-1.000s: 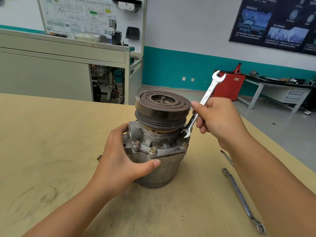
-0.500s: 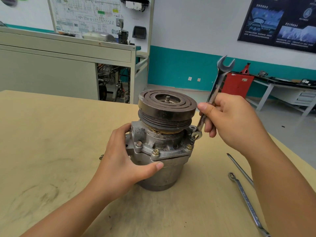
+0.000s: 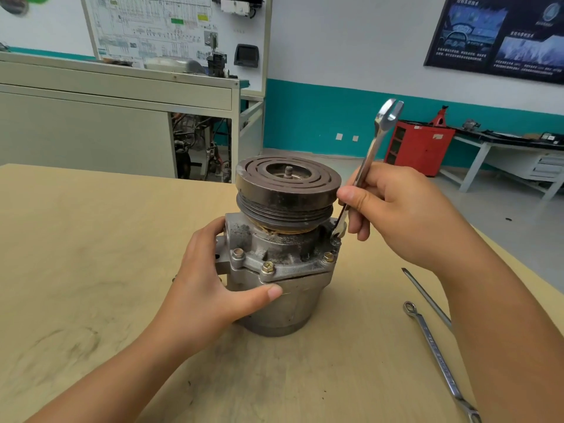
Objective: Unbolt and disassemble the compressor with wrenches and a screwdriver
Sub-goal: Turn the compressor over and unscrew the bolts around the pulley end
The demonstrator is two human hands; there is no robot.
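Left hand (image 3: 210,285) grips the cast-metal compressor (image 3: 287,239); right hand (image 3: 406,215) pinches a shiny wrench (image 3: 377,138).

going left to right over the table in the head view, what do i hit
left hand → compressor → right hand, which grips the open-end wrench

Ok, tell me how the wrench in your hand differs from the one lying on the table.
The held wrench stands steeply, gripped by the right hand, its lower end at a bolt on the compressor; the loose wrench lies flat on the table, untouched. The held wrench shows an open fork at its top; the loose wrench shows a ring end. Both are slim, bright bare metal.
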